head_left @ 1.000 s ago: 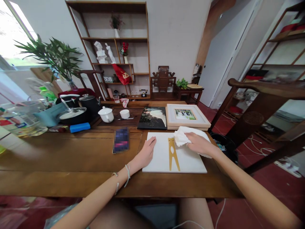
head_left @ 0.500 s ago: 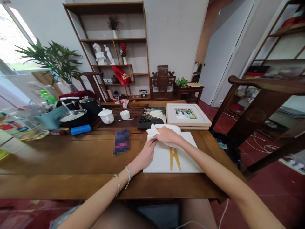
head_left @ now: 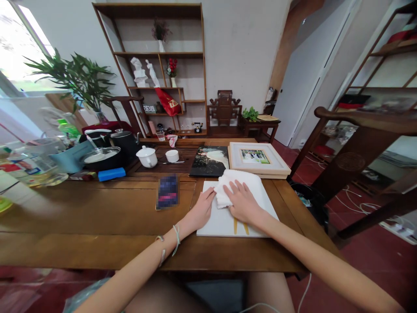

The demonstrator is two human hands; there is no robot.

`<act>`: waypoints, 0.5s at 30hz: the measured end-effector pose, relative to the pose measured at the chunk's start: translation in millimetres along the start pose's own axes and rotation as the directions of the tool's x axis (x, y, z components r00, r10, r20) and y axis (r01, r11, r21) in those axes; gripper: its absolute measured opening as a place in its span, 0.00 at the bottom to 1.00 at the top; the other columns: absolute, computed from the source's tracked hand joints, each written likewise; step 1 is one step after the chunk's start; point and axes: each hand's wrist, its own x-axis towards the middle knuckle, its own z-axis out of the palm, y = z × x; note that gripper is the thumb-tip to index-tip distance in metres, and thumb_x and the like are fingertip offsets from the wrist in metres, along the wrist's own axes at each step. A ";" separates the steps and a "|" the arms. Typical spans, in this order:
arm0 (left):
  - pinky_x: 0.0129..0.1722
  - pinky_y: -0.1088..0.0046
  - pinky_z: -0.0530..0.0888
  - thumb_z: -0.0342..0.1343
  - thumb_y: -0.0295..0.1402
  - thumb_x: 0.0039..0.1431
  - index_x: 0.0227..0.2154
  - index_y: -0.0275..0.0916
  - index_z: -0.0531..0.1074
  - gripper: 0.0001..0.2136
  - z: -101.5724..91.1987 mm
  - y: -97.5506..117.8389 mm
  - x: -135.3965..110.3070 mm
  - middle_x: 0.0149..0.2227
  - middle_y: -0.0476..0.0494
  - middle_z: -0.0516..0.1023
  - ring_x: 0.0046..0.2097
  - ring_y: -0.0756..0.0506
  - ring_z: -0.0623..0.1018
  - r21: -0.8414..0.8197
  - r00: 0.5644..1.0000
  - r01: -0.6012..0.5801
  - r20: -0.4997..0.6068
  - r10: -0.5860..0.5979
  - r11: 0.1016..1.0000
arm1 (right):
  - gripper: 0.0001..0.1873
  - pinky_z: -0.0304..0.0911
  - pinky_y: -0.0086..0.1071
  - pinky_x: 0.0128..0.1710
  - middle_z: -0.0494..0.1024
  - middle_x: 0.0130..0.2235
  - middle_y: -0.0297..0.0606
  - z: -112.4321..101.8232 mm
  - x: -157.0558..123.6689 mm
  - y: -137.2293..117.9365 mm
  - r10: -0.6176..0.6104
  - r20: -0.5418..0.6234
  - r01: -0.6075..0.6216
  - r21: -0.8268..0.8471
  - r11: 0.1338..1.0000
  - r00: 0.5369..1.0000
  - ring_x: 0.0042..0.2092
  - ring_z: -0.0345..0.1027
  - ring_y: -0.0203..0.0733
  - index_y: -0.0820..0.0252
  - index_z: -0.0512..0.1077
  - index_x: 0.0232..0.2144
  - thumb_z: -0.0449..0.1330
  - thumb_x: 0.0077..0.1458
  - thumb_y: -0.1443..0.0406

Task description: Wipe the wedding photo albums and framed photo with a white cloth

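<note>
A white board (head_left: 213, 224) lies flat near the table's front edge, with two gold-yellow strips (head_left: 240, 227) on its lower part, their upper ends covered. On the board's upper half is a folded white cloth (head_left: 246, 178). My right hand (head_left: 243, 201) presses on this cloth, palm down with fingers spread. My left hand (head_left: 203, 208) lies along the board's left edge, fingers stretched towards the cloth's left corner; their tips meet the cloth or lie right beside it.
Behind the board lie a dark picture panel (head_left: 208, 161) and a pale framed photo (head_left: 260, 158). A pixelated dark item (head_left: 167, 192) is to the left. Farther left are a white lidded cup (head_left: 146, 156), a small white bowl (head_left: 172, 156), a blue block (head_left: 111, 174) and a black pan (head_left: 100, 158).
My right hand has gone from gripping the bunched cloth to lying spread on it, a little right and nearer. The cloth is flatter and covers more of the gold strips.
</note>
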 end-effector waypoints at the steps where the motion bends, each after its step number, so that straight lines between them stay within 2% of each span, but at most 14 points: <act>1: 0.66 0.47 0.50 0.38 0.23 0.62 0.60 0.32 0.59 0.23 0.3 -1.4 -0.3 0.65 0.30 0.56 0.68 0.38 0.54 -0.001 1.000 -0.001 0.002 0.001 1.000 | 0.37 0.40 0.57 0.61 0.55 0.64 0.61 1.7 -8.8 -9.1 -0.002 -0.002 0.002 -0.037 0.999 1.000 0.66 0.42 0.66 0.71 0.55 0.63 0.56 0.51 0.68; 6: 0.66 0.47 0.49 0.44 0.22 0.59 0.63 0.33 0.54 0.27 -3.0 -6.8 -2.7 0.66 0.28 0.53 0.68 0.36 0.52 -0.021 0.998 -0.052 0.040 0.053 0.998 | 0.38 0.40 0.62 0.60 0.54 0.63 0.70 2.9 -58.8 -54.0 -0.107 0.008 0.107 -0.116 0.988 0.994 0.64 0.43 0.74 0.78 0.54 0.63 0.57 0.51 0.67; 9: 0.66 0.47 0.50 0.43 0.25 0.62 0.63 0.32 0.54 0.25 -5.6 -6.4 -3.4 0.66 0.27 0.54 0.68 0.36 0.53 -0.013 0.997 -0.071 0.040 0.072 0.997 | 0.41 0.37 0.59 0.63 0.54 0.63 0.69 0.3 -73.8 -59.2 -0.198 -0.012 0.197 -0.077 0.977 0.980 0.65 0.42 0.72 0.77 0.53 0.63 0.59 0.50 0.63; 12: 0.66 0.45 0.49 0.46 0.26 0.61 0.63 0.35 0.55 0.26 -5.7 -3.7 -3.3 0.66 0.29 0.54 0.68 0.36 0.52 -0.016 0.996 -0.075 0.045 0.076 0.997 | 0.41 0.35 0.59 0.63 0.54 0.64 0.63 -1.1 -62.0 -44.5 -0.193 0.020 0.193 -0.019 0.981 0.981 0.66 0.39 0.68 0.70 0.54 0.64 0.60 0.50 0.62; 15: 0.66 0.45 0.49 0.45 0.23 0.60 0.61 0.36 0.59 0.25 -3.8 -0.6 -2.2 0.66 0.30 0.55 0.69 0.37 0.51 -0.023 0.998 -0.044 0.034 0.044 0.999 | 0.41 0.34 0.60 0.62 0.51 0.66 0.59 -0.6 -33.0 -23.7 -0.119 0.022 0.119 -0.022 0.993 0.993 0.66 0.37 0.68 0.66 0.52 0.65 0.59 0.52 0.61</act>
